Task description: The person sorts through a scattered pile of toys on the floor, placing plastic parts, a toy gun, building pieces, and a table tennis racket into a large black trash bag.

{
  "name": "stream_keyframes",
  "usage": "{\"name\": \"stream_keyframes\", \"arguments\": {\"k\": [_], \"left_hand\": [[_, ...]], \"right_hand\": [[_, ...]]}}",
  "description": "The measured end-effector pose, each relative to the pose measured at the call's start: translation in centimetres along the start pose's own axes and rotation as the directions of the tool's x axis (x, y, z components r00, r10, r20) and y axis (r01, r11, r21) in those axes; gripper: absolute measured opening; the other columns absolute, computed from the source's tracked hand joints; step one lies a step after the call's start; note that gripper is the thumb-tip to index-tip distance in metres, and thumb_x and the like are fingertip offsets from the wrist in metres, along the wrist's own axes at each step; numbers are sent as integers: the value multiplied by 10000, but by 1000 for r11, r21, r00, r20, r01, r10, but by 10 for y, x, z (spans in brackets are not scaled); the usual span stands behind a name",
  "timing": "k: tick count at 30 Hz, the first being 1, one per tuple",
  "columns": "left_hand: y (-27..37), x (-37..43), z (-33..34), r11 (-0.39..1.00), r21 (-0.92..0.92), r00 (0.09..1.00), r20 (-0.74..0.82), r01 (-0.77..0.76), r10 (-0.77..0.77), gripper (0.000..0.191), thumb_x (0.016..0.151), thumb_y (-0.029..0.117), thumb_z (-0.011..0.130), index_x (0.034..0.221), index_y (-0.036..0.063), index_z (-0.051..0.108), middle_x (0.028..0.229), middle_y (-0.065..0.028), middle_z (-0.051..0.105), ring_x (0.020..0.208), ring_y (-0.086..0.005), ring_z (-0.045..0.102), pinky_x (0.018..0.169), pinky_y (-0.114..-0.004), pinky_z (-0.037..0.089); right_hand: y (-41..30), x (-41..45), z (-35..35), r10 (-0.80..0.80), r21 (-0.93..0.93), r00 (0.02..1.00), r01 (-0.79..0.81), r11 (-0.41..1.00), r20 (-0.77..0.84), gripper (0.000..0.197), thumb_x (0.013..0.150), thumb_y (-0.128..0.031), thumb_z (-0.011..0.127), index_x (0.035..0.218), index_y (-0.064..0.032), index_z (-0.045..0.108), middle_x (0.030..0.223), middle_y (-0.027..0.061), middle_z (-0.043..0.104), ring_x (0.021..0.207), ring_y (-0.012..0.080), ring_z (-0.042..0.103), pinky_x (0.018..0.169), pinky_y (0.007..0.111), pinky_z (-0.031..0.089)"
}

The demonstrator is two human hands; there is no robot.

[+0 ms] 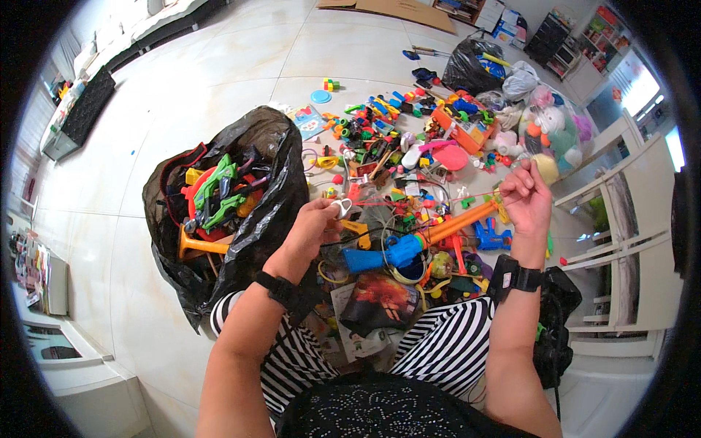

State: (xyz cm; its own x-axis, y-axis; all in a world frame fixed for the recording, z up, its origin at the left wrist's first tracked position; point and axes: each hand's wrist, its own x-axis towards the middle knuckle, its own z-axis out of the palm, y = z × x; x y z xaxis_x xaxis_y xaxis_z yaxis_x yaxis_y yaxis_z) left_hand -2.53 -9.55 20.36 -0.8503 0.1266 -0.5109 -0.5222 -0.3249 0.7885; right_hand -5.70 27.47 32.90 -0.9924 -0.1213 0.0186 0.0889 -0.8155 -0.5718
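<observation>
A small white plastic piece (342,208) is pinched between the thumb and fingers of my left hand (317,224). From it a thin red string (383,204) runs to my right hand (526,191), whose curled fingers hold its other end. Beneath the string lie a blue and orange toy gun (405,251), a smaller blue toy gun (493,235) and a heap of mixed plastic toys (378,142). To the left of my left hand, an opened black plastic bag (268,180) holds green toy parts (222,186) and an orange plastic piece (205,245).
An orange box (465,131) with toys stands in the pile. Behind it are a filled black bag (465,68) and a clear bag of plush toys (558,128). White chairs (619,202) stand at the right. A flattened cardboard sheet (394,12) lies at the back.
</observation>
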Motion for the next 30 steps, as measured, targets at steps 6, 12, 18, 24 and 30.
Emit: {"name": "stream_keyframes", "arguments": {"k": [6, 12, 18, 24, 30], "left_hand": [[-8, -3, 8, 994, 107, 997, 78, 1, -10, 129, 948, 193, 543, 981, 70, 565, 844, -5, 601, 652, -100, 539, 576, -272, 481], [-11, -10, 15, 981, 191, 983, 169, 33, -66, 147, 950, 218, 551, 1004, 82, 573, 875, 1, 608, 711, -100, 561, 625, -278, 492], [-7, -18, 18, 963, 268, 962, 253, 31, -101, 160, 945, 217, 560, 1021, 78, 574, 905, 0, 613, 749, -101, 581, 655, -290, 498], [-20, -16, 22, 966, 258, 929, 347, 35, -127, 142, 925, 172, 591, 1022, 68, 587, 893, 16, 616, 728, -84, 590, 675, -240, 524], [-25, -16, 29, 989, 143, 882, 460, 42, -104, 124, 906, 101, 600, 1022, 57, 588, 880, 6, 631, 742, -96, 619, 701, -242, 527]], "right_hand": [[-8, -1, -4, -85, -65, 996, 84, 994, 0, 211, 979, -207, 494, 1004, -10, 563, 636, -34, 406, 527, 61, 357, 527, 222, 334], [-21, -5, -14, -168, -134, 985, 162, 978, -33, 212, 974, -212, 506, 1010, -12, 564, 643, -39, 410, 517, 50, 342, 460, 195, 286], [-23, -8, -11, -228, -317, 973, 210, 925, -22, 240, 970, -214, 518, 1125, -35, 556, 663, -45, 418, 497, 30, 330, 441, 182, 265], [18, -16, 33, -224, -627, 975, 168, 761, -10, 373, 965, -161, 519, 1332, -110, 476, 695, -39, 427, 494, 14, 317, 433, 150, 262], [16, -15, 33, -275, -653, 960, 239, 719, 48, 346, 953, -136, 535, 1289, -56, 517, 722, -35, 437, 514, 12, 309, 445, 140, 258]]}}
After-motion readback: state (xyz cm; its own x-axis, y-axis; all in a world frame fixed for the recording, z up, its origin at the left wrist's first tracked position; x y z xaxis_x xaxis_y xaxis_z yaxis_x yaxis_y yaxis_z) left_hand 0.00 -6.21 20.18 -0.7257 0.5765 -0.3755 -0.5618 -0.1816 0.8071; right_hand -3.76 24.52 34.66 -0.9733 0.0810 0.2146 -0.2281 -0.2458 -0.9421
